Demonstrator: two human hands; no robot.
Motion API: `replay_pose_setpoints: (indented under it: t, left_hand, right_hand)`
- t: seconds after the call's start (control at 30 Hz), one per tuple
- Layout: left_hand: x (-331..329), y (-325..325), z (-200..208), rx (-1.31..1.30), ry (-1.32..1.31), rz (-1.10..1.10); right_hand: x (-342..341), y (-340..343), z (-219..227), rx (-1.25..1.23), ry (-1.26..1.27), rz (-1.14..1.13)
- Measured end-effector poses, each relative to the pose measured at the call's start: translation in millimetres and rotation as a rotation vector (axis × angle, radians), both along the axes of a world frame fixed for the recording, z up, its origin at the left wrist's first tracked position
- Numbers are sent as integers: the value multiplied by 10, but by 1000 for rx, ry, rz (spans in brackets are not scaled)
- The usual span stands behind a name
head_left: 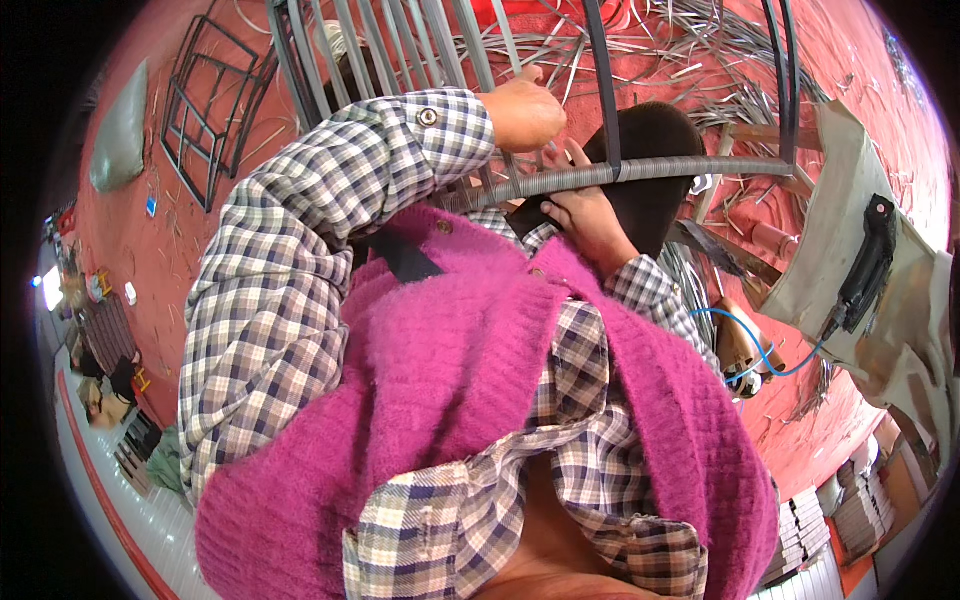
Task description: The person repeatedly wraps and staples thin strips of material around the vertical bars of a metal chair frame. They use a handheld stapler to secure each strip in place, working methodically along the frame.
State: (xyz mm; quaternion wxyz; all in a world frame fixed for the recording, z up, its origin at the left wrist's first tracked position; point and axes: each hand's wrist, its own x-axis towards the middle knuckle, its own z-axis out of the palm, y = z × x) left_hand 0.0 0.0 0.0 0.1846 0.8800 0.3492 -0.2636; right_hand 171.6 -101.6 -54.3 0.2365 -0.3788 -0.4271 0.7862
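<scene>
Our right hand (pixel 594 215) straddles the near wrapped bar (pixel 660 167), fingers apart, likely steadying it; left hand (pixel 525 112) curls by far grey strips (pixel 443 40), clamping unclear.

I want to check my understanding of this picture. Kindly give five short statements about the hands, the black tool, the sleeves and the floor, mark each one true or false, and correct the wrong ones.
1. The right hand touches the wrapped grey bar. True.
2. The black tool lies on pale cloth. True.
3. The left hand holds the black tool. False: the tool lies apart from both hands.
4. The sleeves are checked. True.
5. The floor is green. False: it is red.
</scene>
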Motion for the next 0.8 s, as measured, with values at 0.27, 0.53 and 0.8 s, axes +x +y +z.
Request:
replay_pose_setpoints:
  t: [0.27, 0.53, 0.8]
  left_hand:
    - [-162, -568, 118, 532, -714, 327]
    - [-235, -1110, -12, 572, -659, 423]
    - [-241, -1141, -241, 634, -638, 397]
  right_hand:
    - [-58, -28, 81, -96, -214, 123]
    - [-84, -34, 25, 314, -350, 200]
    - [-49, -93, 147, 516, -520, 243]
